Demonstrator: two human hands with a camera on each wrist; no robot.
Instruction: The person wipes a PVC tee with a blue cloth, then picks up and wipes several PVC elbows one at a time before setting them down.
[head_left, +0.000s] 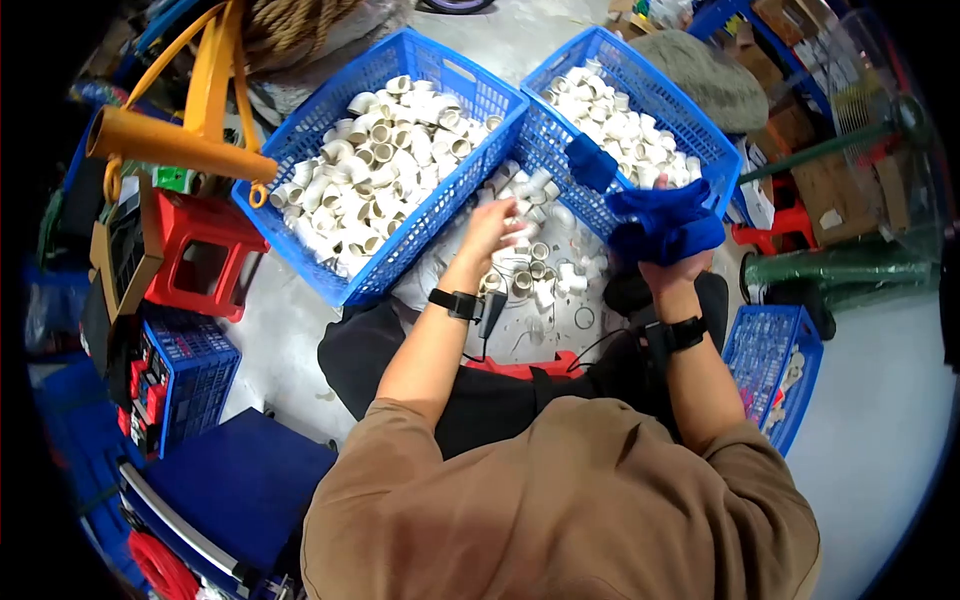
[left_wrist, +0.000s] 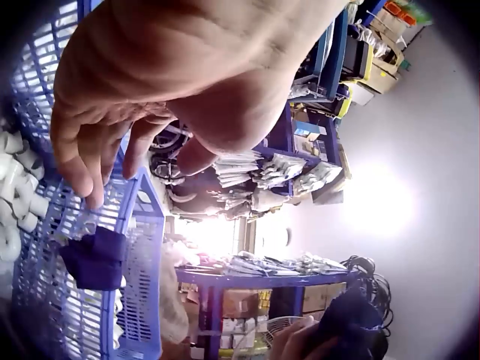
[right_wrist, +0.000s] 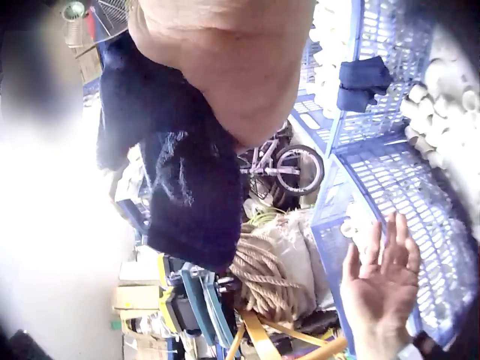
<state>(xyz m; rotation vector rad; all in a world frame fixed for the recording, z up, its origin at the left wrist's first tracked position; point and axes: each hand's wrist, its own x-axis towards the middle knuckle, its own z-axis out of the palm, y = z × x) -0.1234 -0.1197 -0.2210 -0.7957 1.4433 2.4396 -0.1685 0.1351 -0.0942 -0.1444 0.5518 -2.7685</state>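
Note:
Blue cloth items (head_left: 665,222), which look like gloves, are gripped in my right hand (head_left: 680,268) over the right crate's near corner. In the right wrist view the dark cloth (right_wrist: 184,165) hangs beside the palm (right_wrist: 225,60); most fingers are hidden. A smaller blue cloth piece (head_left: 590,163) shows against the crate wall between the hands; whether it touches the wall I cannot tell. My left hand (head_left: 490,232), fingers spread and slightly bent, holds nothing above loose white pipe fittings (head_left: 538,270). The left wrist view has this hand (left_wrist: 150,90) near the crate wall (left_wrist: 131,187).
Two blue crates (head_left: 400,240) (head_left: 728,150) hold many white fittings. An orange metal frame (head_left: 190,145) and red stool (head_left: 205,255) stand at left. At right are a small blue basket (head_left: 765,350) and a green wrapped roll (head_left: 850,275). Cables run near the lap.

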